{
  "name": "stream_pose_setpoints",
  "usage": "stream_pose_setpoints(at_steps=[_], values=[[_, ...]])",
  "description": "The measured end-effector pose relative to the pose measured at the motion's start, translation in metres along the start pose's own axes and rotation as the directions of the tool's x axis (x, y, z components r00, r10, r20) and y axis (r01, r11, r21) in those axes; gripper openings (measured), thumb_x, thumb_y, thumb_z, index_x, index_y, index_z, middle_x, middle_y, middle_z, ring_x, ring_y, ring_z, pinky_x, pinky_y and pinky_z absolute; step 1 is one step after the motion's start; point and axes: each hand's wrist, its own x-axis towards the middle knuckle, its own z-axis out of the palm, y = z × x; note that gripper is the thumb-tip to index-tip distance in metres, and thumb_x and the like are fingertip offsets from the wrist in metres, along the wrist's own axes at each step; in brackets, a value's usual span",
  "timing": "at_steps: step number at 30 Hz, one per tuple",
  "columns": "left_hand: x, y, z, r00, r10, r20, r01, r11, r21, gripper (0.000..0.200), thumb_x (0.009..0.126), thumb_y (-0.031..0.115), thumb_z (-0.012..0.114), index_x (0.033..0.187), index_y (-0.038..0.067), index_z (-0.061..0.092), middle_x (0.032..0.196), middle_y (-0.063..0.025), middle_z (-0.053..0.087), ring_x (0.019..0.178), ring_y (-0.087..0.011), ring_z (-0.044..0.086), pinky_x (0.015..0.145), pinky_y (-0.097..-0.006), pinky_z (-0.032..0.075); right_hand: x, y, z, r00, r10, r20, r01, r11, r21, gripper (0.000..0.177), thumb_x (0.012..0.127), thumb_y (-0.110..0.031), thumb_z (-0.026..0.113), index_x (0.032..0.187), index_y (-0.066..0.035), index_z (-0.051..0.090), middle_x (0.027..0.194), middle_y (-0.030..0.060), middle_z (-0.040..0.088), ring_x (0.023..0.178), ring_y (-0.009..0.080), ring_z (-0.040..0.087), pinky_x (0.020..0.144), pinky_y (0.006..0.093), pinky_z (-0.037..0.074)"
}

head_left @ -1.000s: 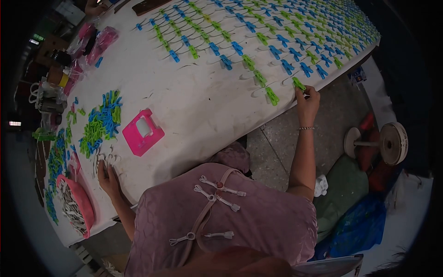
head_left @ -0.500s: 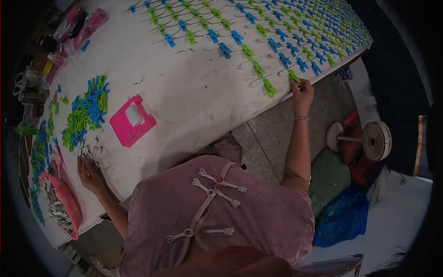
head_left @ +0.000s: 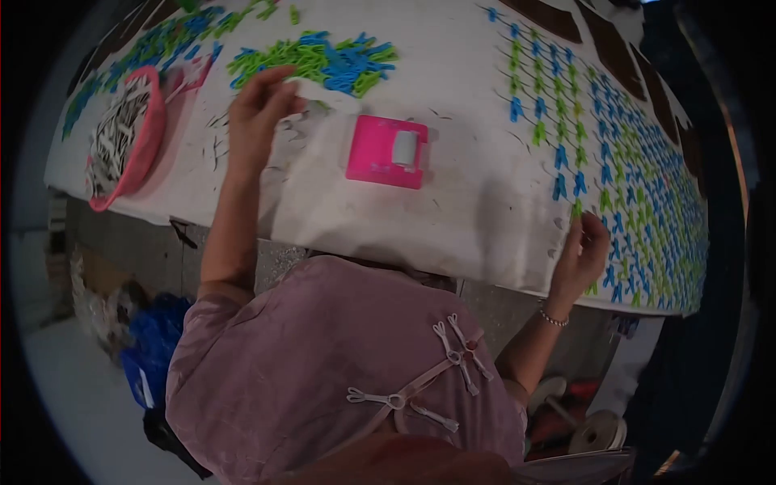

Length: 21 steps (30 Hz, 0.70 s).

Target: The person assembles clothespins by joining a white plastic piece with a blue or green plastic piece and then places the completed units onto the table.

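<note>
My left hand (head_left: 257, 117) is raised over the table, its fingers curled in, beside the heap of green and blue clothespins (head_left: 323, 63). A pale white piece (head_left: 330, 95) shows by its fingertips; whether it is held I cannot make out. My right hand (head_left: 584, 252) is at the near edge of the laid-out clothespins, its fingertips pinched at a green clothespin (head_left: 577, 208). Rows of blue and green clothespins (head_left: 560, 158) with thin curved pieces spread away to the right. Between my hands lies a pink dispenser (head_left: 373, 153) with a white roll.
A pink basket (head_left: 150, 133) full of white-grey pieces stands at the left. More clothespins (head_left: 174, 36) lie behind it. Dark curved strips (head_left: 610, 48) line the far right side. Below the table's edge are a blue bag (head_left: 158, 331) and a spool (head_left: 598, 432).
My view has turned to the right side of the scene's left, so the table appears rotated. My left hand has lifted from the white pieces towards the clothespin heap. My right hand stays by the rows.
</note>
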Motion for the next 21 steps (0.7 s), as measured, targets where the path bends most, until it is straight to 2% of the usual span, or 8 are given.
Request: stream_pose_setpoints(at_steps=[3, 7, 11, 15, 16, 18, 20, 21], values=[[-0.006, 0.002, 0.032, 0.993, -0.110, 0.036, 0.111, 0.993, -0.041, 0.022, 0.090, 0.010, 0.060, 0.111, 0.003, 0.061, 0.089, -0.0034, 0.063, 0.077, -0.0093, 0.062, 0.071, -0.0228, 0.051, 0.007, -0.057, 0.071, 0.882, -0.384, 0.273, 0.357, 0.923, 0.144, 0.021, 0.081, -0.003, 0.066, 0.101, -0.001, 0.059, 0.094, 0.0130, 0.062, 0.084, 0.0253, 0.061, 0.072, 0.0322, 0.050], [-0.017, -0.005, 0.048, 0.976, -0.111, 0.186, 0.142, 0.977, -0.159, 0.020, 0.090, 0.011, 0.060, 0.108, 0.003, 0.061, 0.090, -0.0035, 0.063, 0.077, -0.0100, 0.062, 0.073, -0.0239, 0.052, 0.003, -0.112, 0.125, 0.706, -0.653, 0.274, 0.561, 0.752, 0.347, 0.025, 0.076, -0.003, 0.068, 0.099, -0.002, 0.059, 0.093, 0.0126, 0.060, 0.088, 0.0295, 0.059, 0.073, 0.0360, 0.050], [-0.022, -0.004, 0.054, 0.967, -0.153, 0.204, 0.198, 0.954, -0.226, 0.020, 0.091, 0.012, 0.060, 0.109, 0.003, 0.060, 0.090, -0.0034, 0.063, 0.079, -0.0102, 0.062, 0.074, -0.0245, 0.053, 0.000, -0.124, 0.146, 0.662, -0.686, 0.300, 0.580, 0.723, 0.375, 0.020, 0.078, -0.003, 0.067, 0.096, -0.002, 0.060, 0.089, 0.0115, 0.060, 0.083, 0.0274, 0.061, 0.070, 0.0358, 0.051], [-0.021, -0.006, 0.053, 0.957, -0.099, 0.273, 0.157, 0.967, -0.201, 0.018, 0.091, 0.008, 0.059, 0.107, 0.002, 0.061, 0.092, -0.0022, 0.062, 0.081, -0.0095, 0.061, 0.074, -0.0235, 0.052, 0.001, -0.109, 0.154, 0.715, -0.515, 0.472, 0.282, 0.831, 0.480, 0.011, 0.080, -0.002, 0.063, 0.091, -0.001, 0.061, 0.088, 0.0105, 0.061, 0.075, 0.0243, 0.062, 0.066, 0.0337, 0.051], [-0.019, -0.012, 0.052, 0.956, 0.014, 0.293, 0.017, 0.994, -0.104, 0.016, 0.090, 0.005, 0.060, 0.105, 0.002, 0.062, 0.091, -0.0021, 0.061, 0.081, -0.0092, 0.060, 0.073, -0.0233, 0.051, 0.002, -0.106, 0.155, 0.729, -0.428, 0.534, 0.132, 0.854, 0.504, 0.009, 0.081, -0.001, 0.062, 0.090, -0.001, 0.062, 0.087, 0.0101, 0.061, 0.072, 0.0235, 0.062, 0.064, 0.0331, 0.050], [-0.018, -0.014, 0.052, 0.938, 0.124, 0.325, -0.126, 0.992, -0.017, 0.015, 0.088, 0.002, 0.060, 0.103, 0.002, 0.064, 0.091, -0.0019, 0.061, 0.082, -0.0089, 0.059, 0.071, -0.0231, 0.050, 0.004, -0.098, 0.160, 0.717, -0.447, 0.535, 0.157, 0.851, 0.501, 0.009, 0.081, -0.001, 0.062, 0.090, -0.001, 0.061, 0.087, 0.0101, 0.062, 0.074, 0.0236, 0.062, 0.065, 0.0332, 0.050], [-0.014, -0.009, 0.053, 0.878, 0.306, 0.367, -0.416, 0.869, 0.270, 0.015, 0.084, -0.003, 0.062, 0.097, 0.003, 0.066, 0.089, -0.0025, 0.060, 0.082, -0.0108, 0.057, 0.068, -0.0242, 0.048, 0.004, -0.089, 0.168, 0.704, -0.470, 0.533, 0.187, 0.846, 0.499, 0.010, 0.081, -0.001, 0.063, 0.090, -0.002, 0.061, 0.087, 0.0101, 0.062, 0.076, 0.0237, 0.062, 0.065, 0.0333, 0.050], [-0.014, -0.008, 0.054, 0.879, 0.306, 0.365, -0.413, 0.871, 0.267, 0.015, 0.084, -0.003, 0.062, 0.097, 0.003, 0.066, 0.089, -0.0025, 0.060, 0.082, -0.0108, 0.057, 0.068, -0.0242, 0.048, 0.003, -0.084, 0.174, 0.708, -0.499, 0.500, 0.224, 0.830, 0.512, 0.011, 0.080, -0.001, 0.063, 0.091, -0.002, 0.061, 0.087, 0.0098, 0.062, 0.077, 0.0240, 0.061, 0.066, 0.0338, 0.049]])
